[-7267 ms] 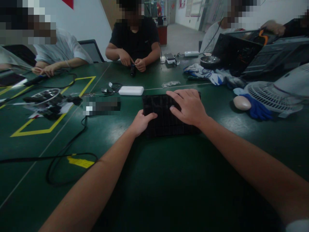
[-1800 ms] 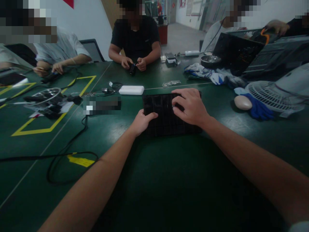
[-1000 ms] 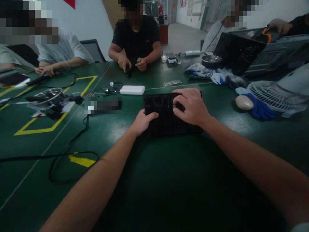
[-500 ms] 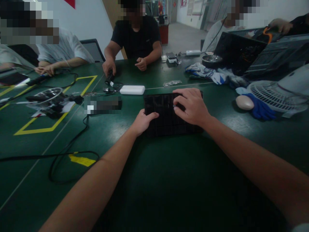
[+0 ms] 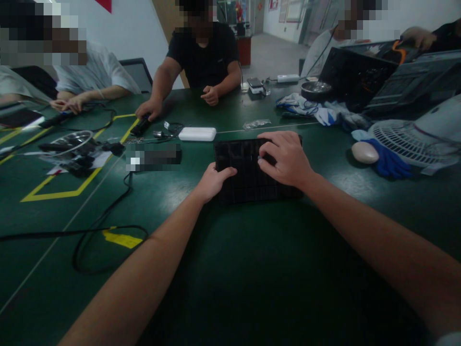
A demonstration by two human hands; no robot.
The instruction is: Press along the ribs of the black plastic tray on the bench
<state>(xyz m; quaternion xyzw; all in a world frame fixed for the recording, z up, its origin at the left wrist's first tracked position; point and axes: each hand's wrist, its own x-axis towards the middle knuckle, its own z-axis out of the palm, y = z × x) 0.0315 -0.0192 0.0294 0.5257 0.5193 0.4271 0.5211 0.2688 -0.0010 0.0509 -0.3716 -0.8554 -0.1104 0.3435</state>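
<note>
A black compartment tray (image 5: 245, 178) lies on the green table (image 5: 252, 269) in front of me. My left hand (image 5: 212, 182) grips the tray's near left edge, thumb on top. Over the tray's right half rests my right hand (image 5: 286, 158), its fingers curled and pinched on a small part that I cannot make out.
A white box (image 5: 197, 134) lies beyond the tray. Black cables (image 5: 101, 226) loop at left near yellow floor-style tape (image 5: 79, 187). A fan (image 5: 410, 142), blue glove (image 5: 387, 163) and pink egg-shaped object (image 5: 363, 153) sit at right. A person in black (image 5: 201, 53) reaches a hand (image 5: 147, 109) to the left.
My hands have barely moved; my right fingers curled from flat into a pinch. The person in black has moved a hand with a dark object leftward across the table.
</note>
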